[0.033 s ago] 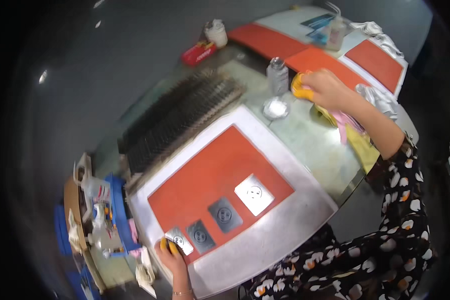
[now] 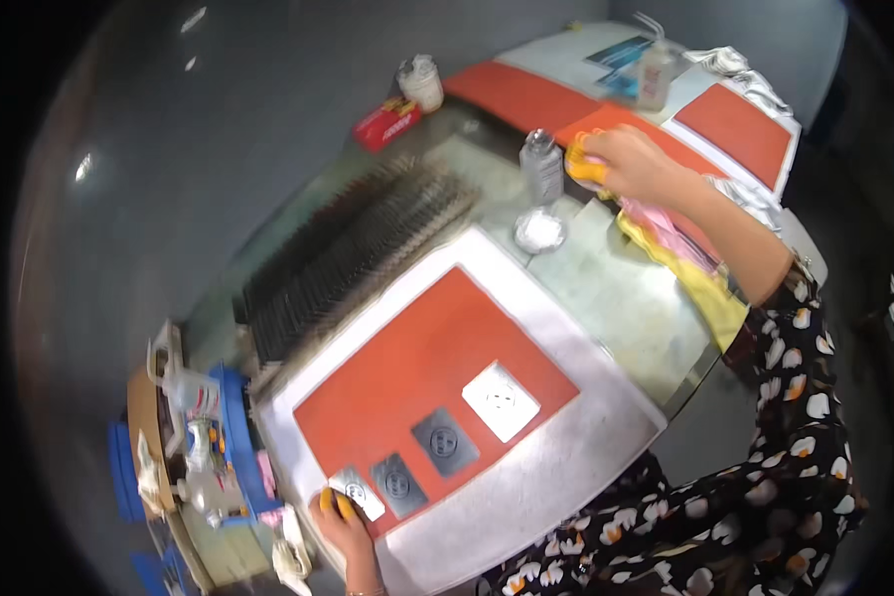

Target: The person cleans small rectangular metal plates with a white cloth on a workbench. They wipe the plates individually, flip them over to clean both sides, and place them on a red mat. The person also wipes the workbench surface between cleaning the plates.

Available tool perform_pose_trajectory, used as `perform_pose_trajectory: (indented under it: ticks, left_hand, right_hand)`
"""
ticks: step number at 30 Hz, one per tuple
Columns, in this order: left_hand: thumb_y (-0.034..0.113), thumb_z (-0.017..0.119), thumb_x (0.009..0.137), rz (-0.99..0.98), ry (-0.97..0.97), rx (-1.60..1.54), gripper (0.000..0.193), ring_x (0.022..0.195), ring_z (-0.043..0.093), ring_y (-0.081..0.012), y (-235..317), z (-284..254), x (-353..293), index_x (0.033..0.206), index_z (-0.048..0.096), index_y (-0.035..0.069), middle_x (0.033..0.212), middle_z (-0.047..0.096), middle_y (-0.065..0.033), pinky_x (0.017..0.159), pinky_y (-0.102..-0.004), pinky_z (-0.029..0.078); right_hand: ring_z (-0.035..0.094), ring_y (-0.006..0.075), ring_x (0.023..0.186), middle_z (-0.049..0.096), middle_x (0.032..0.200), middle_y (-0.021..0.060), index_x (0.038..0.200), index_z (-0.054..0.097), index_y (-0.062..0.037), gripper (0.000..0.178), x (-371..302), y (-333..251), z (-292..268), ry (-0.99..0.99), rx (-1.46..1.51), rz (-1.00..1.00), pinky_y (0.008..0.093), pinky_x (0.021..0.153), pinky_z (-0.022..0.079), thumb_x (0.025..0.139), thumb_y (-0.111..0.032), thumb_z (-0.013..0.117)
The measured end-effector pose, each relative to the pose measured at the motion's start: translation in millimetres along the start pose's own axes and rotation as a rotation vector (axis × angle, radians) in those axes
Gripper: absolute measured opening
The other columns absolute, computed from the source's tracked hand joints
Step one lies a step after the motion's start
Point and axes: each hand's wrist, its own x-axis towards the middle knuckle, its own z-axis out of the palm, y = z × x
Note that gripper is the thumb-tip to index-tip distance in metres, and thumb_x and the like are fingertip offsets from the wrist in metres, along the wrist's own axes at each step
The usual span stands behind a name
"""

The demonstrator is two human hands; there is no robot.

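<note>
My left hand (image 2: 343,526), with yellow finger covers on its fingertips, is closed at the left corner of a small shiny metal plate (image 2: 360,494) with a round dark mark. Two greyer plates (image 2: 397,485) (image 2: 445,443) and a brightly glaring plate (image 2: 501,400) lie in a row to its right on an orange-red mat (image 2: 422,348). My right hand (image 2: 634,164) is closed and raised beside a clear bottle (image 2: 541,171) at the far right. Orange-yellow shows at its blurred fingertips, and what they pinch, if anything, cannot be made out. Below it lie pink and yellow cloths (image 2: 680,253).
A white board (image 2: 526,517) bears the mat. Behind it stands a dark slotted rack (image 2: 358,258). A shiny round dish (image 2: 539,231) sits by the bottle. Blue bins (image 2: 230,427) with bottles line the left; a red box (image 2: 387,124) and a squeeze bottle (image 2: 656,74) stand far off.
The view has tilted a little, so the table appears lower. My right hand has risen slightly relative to the clear bottle. My left hand stays at the same plate.
</note>
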Motion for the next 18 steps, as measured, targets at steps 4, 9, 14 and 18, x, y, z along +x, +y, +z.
perform_pose_trajectory:
  ticks: [4,9,14,18]
  left_hand:
    - [0.006,0.041,0.087,0.124,0.081,-0.018,0.019,0.08,0.049,-0.021,1,-12,-8,0.1,0.048,-0.006,0.095,0.044,-0.0124,0.069,-0.0293,0.043]
    - [0.004,0.04,0.087,0.073,0.021,-0.011,0.019,0.084,0.049,-0.0227,-5,-17,-12,0.101,0.047,-0.007,0.099,0.043,-0.0134,0.071,-0.0296,0.043]
    - [0.025,0.04,0.092,0.018,-0.139,0.333,0.033,0.084,0.052,-0.0315,84,-36,-3,0.097,0.054,-0.003,0.092,0.054,-0.021,0.075,-0.0381,0.042]
    - [0.02,0.041,0.091,0.016,-0.108,0.278,0.03,0.089,0.05,-0.0366,72,-33,-1,0.1,0.053,-0.006,0.096,0.053,-0.0245,0.08,-0.0404,0.039]
  right_hand:
    - [0.062,0.0299,0.073,0.063,0.073,0.0122,0.082,0.061,-0.008,0.013,69,47,38,0.014,-0.158,0.024,0.0411,0.063,0.047,0.072,-0.017,0.06]
    - [0.063,0.0297,0.073,0.063,0.074,0.0136,0.081,0.062,-0.0077,0.016,96,59,70,-0.025,-0.309,-0.091,0.0405,0.062,0.048,0.065,-0.009,0.06]
    - [0.063,0.0288,0.072,0.063,0.073,0.0127,0.076,0.062,-0.0073,0.012,102,69,81,-0.109,-0.409,-0.136,0.0384,0.059,0.048,0.064,-0.011,0.063]
    - [0.063,0.0281,0.069,0.062,0.073,0.0124,0.079,0.061,-0.0082,0.014,98,72,82,-0.021,-0.37,-0.191,0.038,0.057,0.049,0.065,-0.011,0.063]
